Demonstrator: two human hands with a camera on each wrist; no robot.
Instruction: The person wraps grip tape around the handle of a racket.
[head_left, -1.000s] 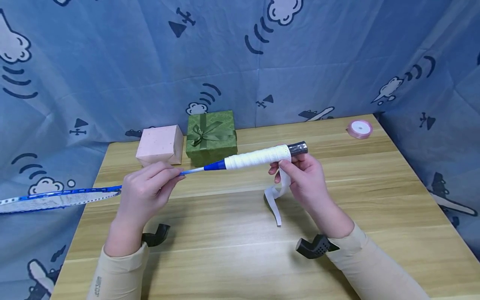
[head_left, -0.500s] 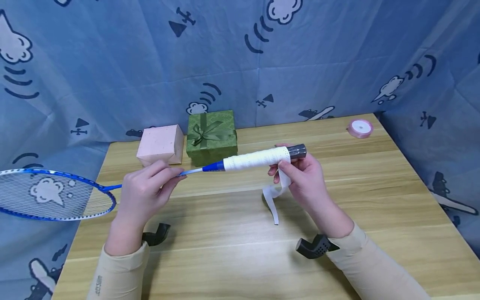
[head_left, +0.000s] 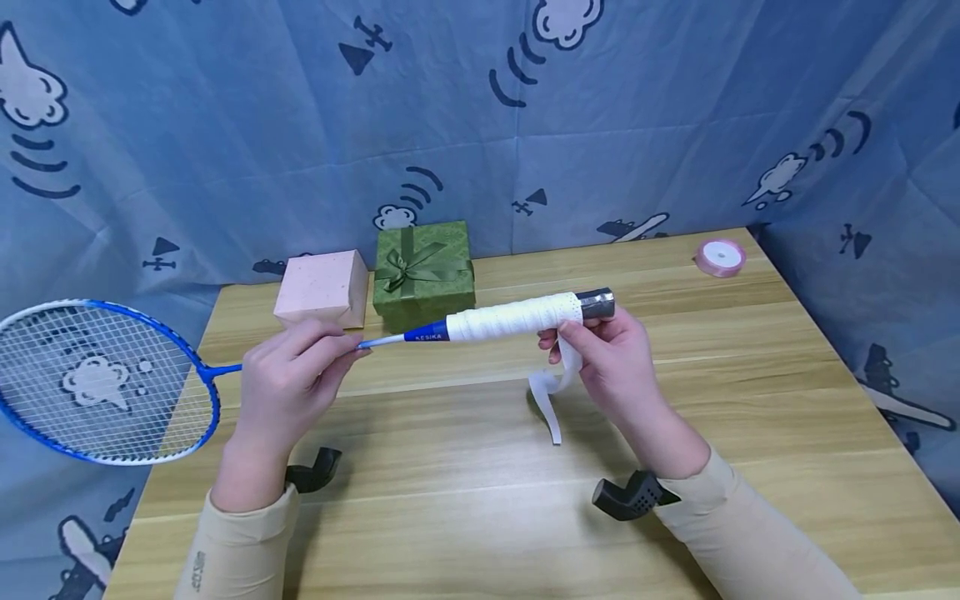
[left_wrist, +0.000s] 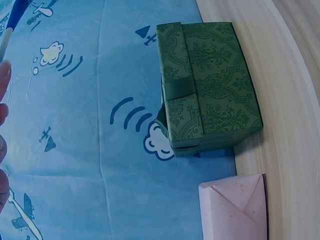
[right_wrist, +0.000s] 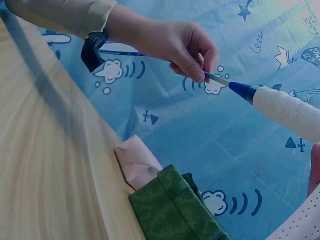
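Note:
A blue and white badminton racket [head_left: 426,332] is held level above the table, its strung head out to the left. My left hand [head_left: 296,379] pinches the thin shaft between thumb and fingers. White perforated grip tape [head_left: 517,318] is wound round most of the handle, leaving the dark butt end [head_left: 597,303] bare. Near that end my right hand [head_left: 611,358] pinches the tape where it leaves the handle, and a loose tail [head_left: 546,400] dangles below, curled. In the right wrist view the tape strip [right_wrist: 300,220] runs close to the camera.
A pink wrapped box [head_left: 318,287] and a green gift box [head_left: 423,271] with a bow stand at the back of the wooden table [head_left: 450,517]. A pink ribbon spool [head_left: 720,257] lies at the back right. A patterned blue curtain [head_left: 300,125] hangs behind.
The racket has turned about its long axis: its head went from edge-on to showing its strings, and lettering on the blue cone came into view. Both hands stay nearly in place.

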